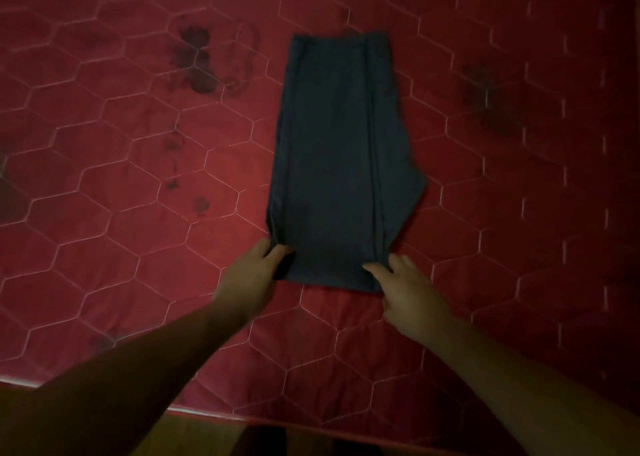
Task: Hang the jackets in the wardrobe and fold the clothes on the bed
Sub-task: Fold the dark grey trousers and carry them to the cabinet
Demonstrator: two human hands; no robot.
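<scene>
Scene is dimly lit; fine detail is limited. One dark garment (341,161) lies flat on the bed (121,213), near the middle of the view, folded into a long narrow panel running away from the person. Its far end is narrow and square; the panel broadens on the right side toward the near end. Two lengthwise seams or fold lines run along the right half. The type of garment cannot be determined. The left hand (254,270) is at the near left corner, with the thumb on top of the cloth and the fingers curled round the edge, pinching that corner. The right hand (410,289) is at the near right corner, thumb laid across the top of the fabric and fingers against the side edge, apparently pinching it; whether the fingers pass beneath the cloth cannot be told. Both forearms reach in from the near edge of the bed. The bed surface is red, quilted in a hexagon pattern with pale stitching, and carries dark stains (195,62) to the left of the garment and further dark marks to its right.
</scene>
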